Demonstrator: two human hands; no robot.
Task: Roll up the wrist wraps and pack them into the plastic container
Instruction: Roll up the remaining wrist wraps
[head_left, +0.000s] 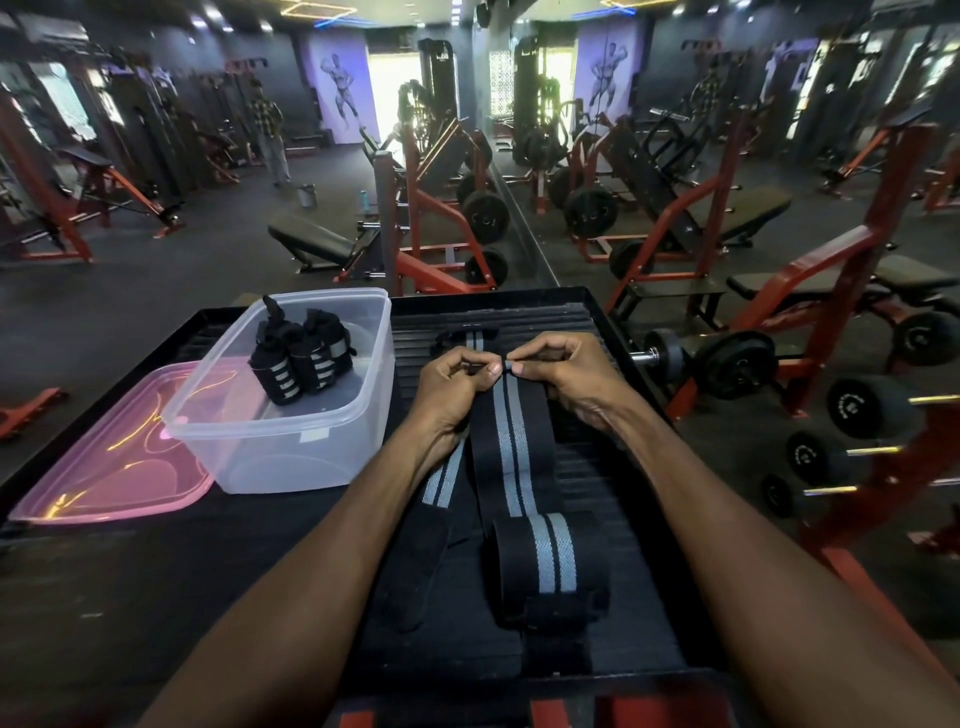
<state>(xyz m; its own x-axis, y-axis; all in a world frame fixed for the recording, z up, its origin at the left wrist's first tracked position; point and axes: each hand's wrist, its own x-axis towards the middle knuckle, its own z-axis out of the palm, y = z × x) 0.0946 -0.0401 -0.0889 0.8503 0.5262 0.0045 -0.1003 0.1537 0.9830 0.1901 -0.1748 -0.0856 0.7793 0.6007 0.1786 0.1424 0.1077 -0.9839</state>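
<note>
Both hands are up at the far end of the flat wrist wrap (511, 447), I can see the left hand (457, 384) and the right hand (566, 371) each pinching its top edge between thumb and fingertips. The wrap runs back toward me along the black ribbed mat (597, 649), grey stripes up, its near end curled into a loose roll (545, 566). A second wrap (441, 478) lies flat just left of it, partly under the left wrist. Over to the left sits the clear plastic container (291, 447), two rolled wraps (298, 356) standing inside it. The pink lid (104, 478) lies beside the container, further left
</note>
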